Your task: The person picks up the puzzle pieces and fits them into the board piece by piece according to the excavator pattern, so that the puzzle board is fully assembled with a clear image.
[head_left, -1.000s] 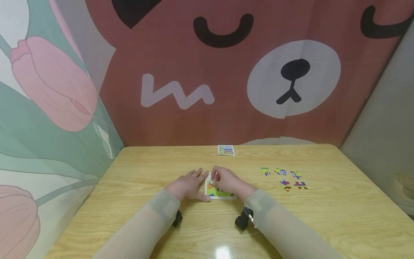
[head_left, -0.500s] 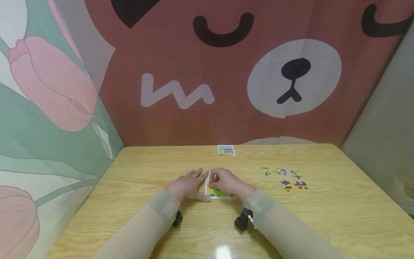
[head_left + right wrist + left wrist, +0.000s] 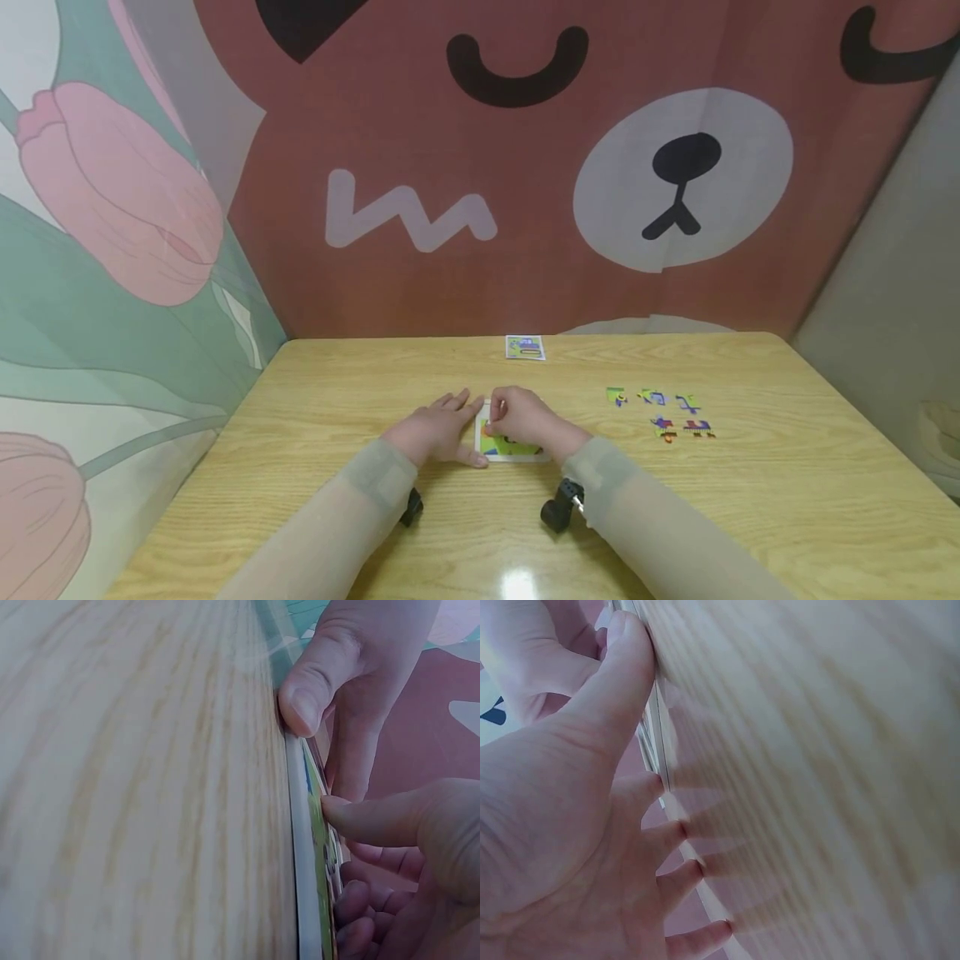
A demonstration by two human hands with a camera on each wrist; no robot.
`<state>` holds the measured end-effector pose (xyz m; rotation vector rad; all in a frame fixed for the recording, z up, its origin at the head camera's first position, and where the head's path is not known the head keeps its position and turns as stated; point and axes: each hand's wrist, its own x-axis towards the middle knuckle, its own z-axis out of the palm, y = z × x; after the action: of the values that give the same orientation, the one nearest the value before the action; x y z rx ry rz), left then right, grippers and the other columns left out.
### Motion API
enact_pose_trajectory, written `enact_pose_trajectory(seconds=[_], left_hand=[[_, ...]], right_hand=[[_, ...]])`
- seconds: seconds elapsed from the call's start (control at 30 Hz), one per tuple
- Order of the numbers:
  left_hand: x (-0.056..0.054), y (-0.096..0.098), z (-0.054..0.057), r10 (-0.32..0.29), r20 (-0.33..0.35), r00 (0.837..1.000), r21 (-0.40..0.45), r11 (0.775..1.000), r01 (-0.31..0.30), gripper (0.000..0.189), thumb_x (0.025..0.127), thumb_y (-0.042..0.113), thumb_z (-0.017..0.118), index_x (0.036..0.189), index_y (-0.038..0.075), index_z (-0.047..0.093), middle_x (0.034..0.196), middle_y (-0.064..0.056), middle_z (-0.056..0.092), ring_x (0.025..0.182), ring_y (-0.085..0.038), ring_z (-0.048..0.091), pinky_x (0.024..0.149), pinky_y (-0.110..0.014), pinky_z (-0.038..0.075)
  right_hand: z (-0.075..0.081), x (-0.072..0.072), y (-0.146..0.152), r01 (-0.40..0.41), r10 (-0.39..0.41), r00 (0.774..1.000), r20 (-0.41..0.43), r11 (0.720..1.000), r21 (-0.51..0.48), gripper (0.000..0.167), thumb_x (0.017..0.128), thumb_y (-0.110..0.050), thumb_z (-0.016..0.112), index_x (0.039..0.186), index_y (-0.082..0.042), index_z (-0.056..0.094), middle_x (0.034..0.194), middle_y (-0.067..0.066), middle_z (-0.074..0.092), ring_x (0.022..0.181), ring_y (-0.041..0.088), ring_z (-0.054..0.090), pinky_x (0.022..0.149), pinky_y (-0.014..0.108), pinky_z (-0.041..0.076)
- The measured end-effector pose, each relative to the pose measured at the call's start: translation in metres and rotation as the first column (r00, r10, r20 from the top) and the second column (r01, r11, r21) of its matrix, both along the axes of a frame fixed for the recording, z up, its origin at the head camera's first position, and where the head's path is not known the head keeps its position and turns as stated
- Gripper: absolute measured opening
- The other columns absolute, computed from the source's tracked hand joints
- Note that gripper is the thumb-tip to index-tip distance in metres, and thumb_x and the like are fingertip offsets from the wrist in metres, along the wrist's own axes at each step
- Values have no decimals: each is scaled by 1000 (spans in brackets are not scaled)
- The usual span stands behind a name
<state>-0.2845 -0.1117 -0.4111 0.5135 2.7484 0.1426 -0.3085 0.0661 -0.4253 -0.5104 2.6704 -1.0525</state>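
A small jigsaw puzzle in a white-edged tray (image 3: 517,458) lies on the table before me, with green and orange picture parts showing. My left hand (image 3: 438,429) rests flat at its left side, fingers spread, the thumb on the near left corner. Over the tray, my right hand (image 3: 527,418) bends its fingers and pinches at a jigsaw piece, mostly hidden by the fingertips, near the upper left of the picture. In the right wrist view the right thumb (image 3: 375,817) is down at the picture's surface, and the other fingers are curled.
Several loose jigsaw pieces (image 3: 698,427) lie in two rows to the right on the wooden table (image 3: 337,375). A small picture card (image 3: 525,348) lies at the table's far edge. A bear-print curtain (image 3: 405,283) hangs right behind it.
The right hand has shifted slightly over the upper left of the tray, its fingertips dipping and then lifting a little. The left hand and the loose pieces have stayed in place.
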Motion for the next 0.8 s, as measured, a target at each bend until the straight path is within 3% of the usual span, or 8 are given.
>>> enact_pose_trajectory(seconds=[0.27,0.4,0.8], left_hand=[[-1,0,0,4,9,1000,-2,1000,-3,103,78,69,65,159,24,22,164,-5,15,148,-31,16,112,-59,25],[0,2,1,-1,8,1000,3,1000,1,103,78,69,65,159,24,21,164,-5,14,148,-31,15,113,-59,25],[0,1,2,15,6,1000,26,1000,-15,105,77,67,68,159,23,20,164,-6,14,148,-31,15,115,-56,22]], right_hand=[[-3,-2,2,9,-9,1000,7,1000,-24,24,85,-17,80,82,-11,57,77,2,60,67,16,56,59,29,47],[2,-4,10,17,-20,998,-54,999,-46,21,88,-21,76,82,-12,58,80,1,59,70,17,55,60,30,46],[25,-8,72,108,-121,979,-167,991,-80,18,94,-15,67,80,-10,57,80,4,54,74,20,49,62,32,41]])
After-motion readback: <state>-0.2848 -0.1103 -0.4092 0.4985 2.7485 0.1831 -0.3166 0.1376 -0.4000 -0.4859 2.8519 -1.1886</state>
